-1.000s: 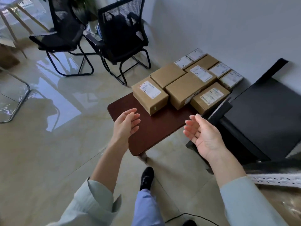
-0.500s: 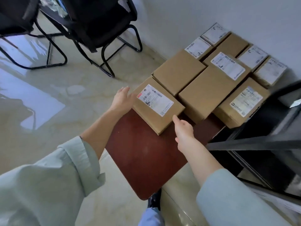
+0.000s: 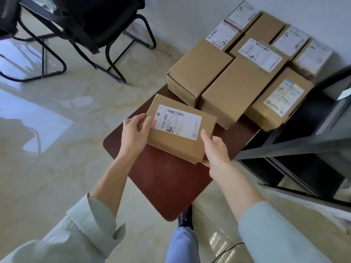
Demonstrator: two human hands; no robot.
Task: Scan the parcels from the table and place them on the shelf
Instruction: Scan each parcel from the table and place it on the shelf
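A brown cardboard parcel (image 3: 176, 143) with a white barcode label on top is lifted above the dark red table (image 3: 167, 179). My left hand (image 3: 133, 134) grips its left end, thumb on the top face. My right hand (image 3: 215, 149) grips its near right corner. Several more cardboard parcels (image 3: 233, 92) lie packed together on the far half of the table, most with white labels facing up. The dark metal shelf (image 3: 296, 149) stands right beside the table on the right.
Two black mesh chairs (image 3: 95, 25) stand on the glossy tiled floor at the upper left. A white wall (image 3: 190, 16) runs behind the table. My shoe (image 3: 187, 217) shows under the table's near corner, with a thin black cable (image 3: 228, 251) on the floor.
My hands went from open in the air to the sides of the nearest parcel, then closed on it. The parcel has come off the stack toward me and the view has moved closer.
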